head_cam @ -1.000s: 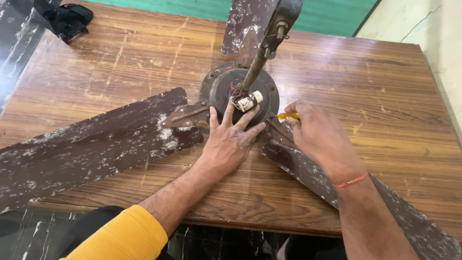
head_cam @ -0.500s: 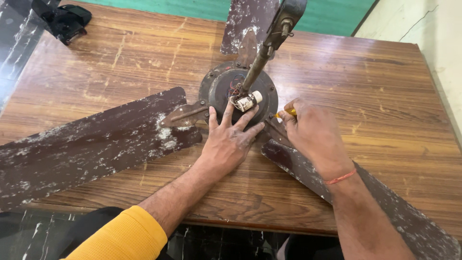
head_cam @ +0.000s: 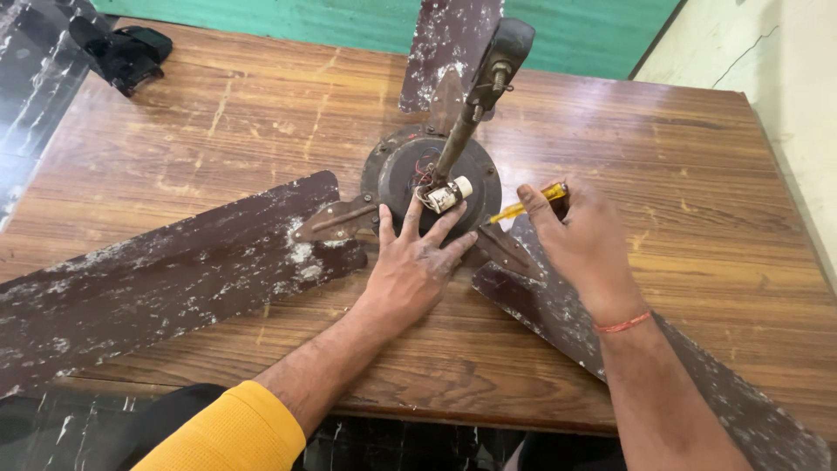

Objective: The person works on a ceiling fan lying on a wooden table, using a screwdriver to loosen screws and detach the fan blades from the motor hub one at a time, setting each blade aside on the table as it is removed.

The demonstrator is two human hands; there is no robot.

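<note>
Scratched, glossy wood-grain table; ceiling fan blades of matt brown painted metal, flaking white; dull, grimy metal motor hub; screwdriver handle of translucent yellow plastic at centre right

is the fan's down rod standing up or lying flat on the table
Standing up, tilted. The down rod rises from the motor hub, leaning away from the person, while the blades lie flat on the table.
</note>
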